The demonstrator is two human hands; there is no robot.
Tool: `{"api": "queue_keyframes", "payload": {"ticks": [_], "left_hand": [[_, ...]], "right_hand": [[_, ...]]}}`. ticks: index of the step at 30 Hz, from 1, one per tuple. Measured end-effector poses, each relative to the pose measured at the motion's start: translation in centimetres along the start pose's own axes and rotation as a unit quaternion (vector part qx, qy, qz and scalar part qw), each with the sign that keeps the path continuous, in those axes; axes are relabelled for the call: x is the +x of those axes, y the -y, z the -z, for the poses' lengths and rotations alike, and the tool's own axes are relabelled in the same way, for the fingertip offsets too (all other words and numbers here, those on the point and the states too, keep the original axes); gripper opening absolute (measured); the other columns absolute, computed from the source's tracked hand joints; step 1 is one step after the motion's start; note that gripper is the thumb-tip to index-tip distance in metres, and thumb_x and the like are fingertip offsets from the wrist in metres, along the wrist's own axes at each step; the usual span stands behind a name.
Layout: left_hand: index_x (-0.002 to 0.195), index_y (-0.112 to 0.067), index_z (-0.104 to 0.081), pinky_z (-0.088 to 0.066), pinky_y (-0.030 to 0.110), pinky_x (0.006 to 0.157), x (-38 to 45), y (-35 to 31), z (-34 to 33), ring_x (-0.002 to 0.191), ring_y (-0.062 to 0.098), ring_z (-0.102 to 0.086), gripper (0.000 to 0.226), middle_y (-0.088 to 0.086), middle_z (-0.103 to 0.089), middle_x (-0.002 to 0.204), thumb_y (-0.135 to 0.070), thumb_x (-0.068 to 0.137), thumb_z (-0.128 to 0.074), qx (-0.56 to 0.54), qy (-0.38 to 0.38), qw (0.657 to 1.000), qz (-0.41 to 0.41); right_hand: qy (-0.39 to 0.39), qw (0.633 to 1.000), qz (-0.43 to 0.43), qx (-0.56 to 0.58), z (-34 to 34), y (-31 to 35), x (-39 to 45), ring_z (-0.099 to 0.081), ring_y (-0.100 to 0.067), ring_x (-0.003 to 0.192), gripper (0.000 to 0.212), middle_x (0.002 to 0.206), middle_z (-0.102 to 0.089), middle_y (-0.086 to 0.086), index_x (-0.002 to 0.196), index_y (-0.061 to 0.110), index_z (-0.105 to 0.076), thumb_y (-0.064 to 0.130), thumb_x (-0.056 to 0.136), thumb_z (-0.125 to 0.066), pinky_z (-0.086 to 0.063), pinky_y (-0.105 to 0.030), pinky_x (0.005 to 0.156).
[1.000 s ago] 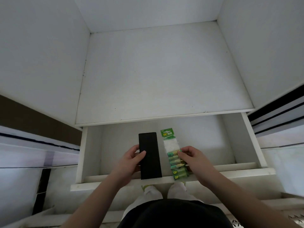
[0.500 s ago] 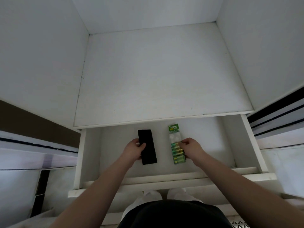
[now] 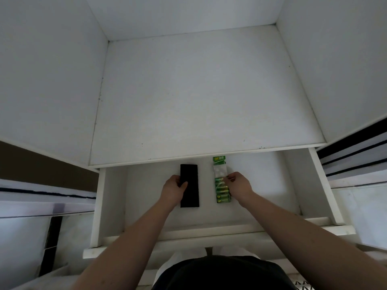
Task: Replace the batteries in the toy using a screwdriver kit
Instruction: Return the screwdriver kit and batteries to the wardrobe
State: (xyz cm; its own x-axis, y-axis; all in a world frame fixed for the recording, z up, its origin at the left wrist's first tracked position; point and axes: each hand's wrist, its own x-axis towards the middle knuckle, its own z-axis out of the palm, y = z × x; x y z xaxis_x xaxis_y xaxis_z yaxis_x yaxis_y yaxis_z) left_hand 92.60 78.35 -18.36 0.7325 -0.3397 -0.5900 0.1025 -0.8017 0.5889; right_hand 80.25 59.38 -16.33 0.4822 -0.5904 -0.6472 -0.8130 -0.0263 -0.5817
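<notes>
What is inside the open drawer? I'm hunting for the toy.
The drawer holds a black case, gripped by the left hand, and a green battery pack, pinched by the right hand. No toy shows; the back lies hidden under the shelf.

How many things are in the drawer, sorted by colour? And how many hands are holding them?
Black things: 1, the black case, held by the left hand
Green things: 1, the battery pack, pinched by the right hand
Hands: 2
Total in the white drawer: 2 things
</notes>
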Motion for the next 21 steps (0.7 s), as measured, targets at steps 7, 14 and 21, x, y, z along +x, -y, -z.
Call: {"api": "queue_keyframes", "payload": {"ticks": [7,14,21], "left_hand": [[0.133,-0.003,-0.049,-0.042,0.024,0.087,-0.1,0.5,0.0,0.112,0.028,-0.06,0.047,0.017,-0.062,0.125,-0.026,0.094,-0.061,0.056,-0.022,0.998,-0.024],[0.131,-0.003,-0.049,-0.041,0.022,0.082,-0.1,0.8,-0.3,0.107,0.03,-0.062,0.044,0.019,-0.065,0.119,-0.022,0.093,-0.063,0.066,-0.038,0.996,-0.044],[0.126,-0.005,-0.053,-0.052,0.032,0.075,0.2,1.5,-0.2,0.082,0.029,-0.067,0.039,0.014,-0.07,0.091,-0.023,0.092,-0.063,0.078,-0.044,0.995,-0.051]], "right_hand": [[-0.021,0.996,0.03,-0.078,0.2,-0.1,0.9,-0.064,-0.026,0.099,0.029,0.109,-0.069,-0.013,0.114,0.006,-0.066,0.024,0.095,-0.055,-0.041,-0.023,0.072],[-0.027,0.994,0.033,-0.1,0.5,-0.4,1.1,-0.064,-0.024,0.099,0.027,0.11,-0.069,-0.01,0.113,0.009,-0.067,0.024,0.095,-0.054,-0.04,-0.021,0.073],[-0.025,0.994,0.018,-0.106,1.2,-1.1,1.2,-0.063,-0.023,0.102,0.027,0.113,-0.069,-0.008,0.114,0.012,-0.068,0.024,0.094,-0.053,-0.04,-0.02,0.076]]}}
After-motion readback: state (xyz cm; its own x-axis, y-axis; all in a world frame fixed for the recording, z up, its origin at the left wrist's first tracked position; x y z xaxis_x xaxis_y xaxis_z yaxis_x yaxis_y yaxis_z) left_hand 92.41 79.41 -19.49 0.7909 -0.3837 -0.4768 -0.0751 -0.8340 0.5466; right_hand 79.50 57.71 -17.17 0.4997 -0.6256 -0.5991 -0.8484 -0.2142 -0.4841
